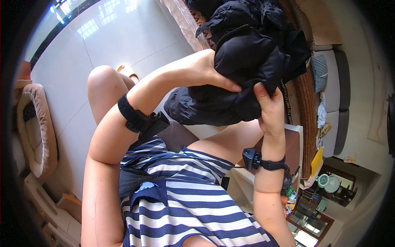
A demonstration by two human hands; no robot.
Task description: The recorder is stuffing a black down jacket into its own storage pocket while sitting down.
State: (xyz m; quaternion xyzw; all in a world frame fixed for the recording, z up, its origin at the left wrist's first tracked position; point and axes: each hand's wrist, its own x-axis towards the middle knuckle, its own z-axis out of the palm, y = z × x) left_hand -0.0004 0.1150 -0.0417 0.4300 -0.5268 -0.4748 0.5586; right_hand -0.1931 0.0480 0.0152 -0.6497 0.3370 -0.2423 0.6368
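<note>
A black puffy jacket is held up in front of me, bunched over my knees. My left hand grips it from the left, thumb on top and fingers hidden behind the cloth. On the right, my right hand pinches the fabric with its thumb up, its fingers mostly hidden too. The two thumbs sit close together near the middle of the jacket. One padded part hangs down to the left below my left hand, and more dark cloth is heaped beyond.
A long brown sofa runs along the right, with grey seats behind it. By my right forearm stands a white-edged table. Pale tiled floor and a beige pet bed lie to the left.
</note>
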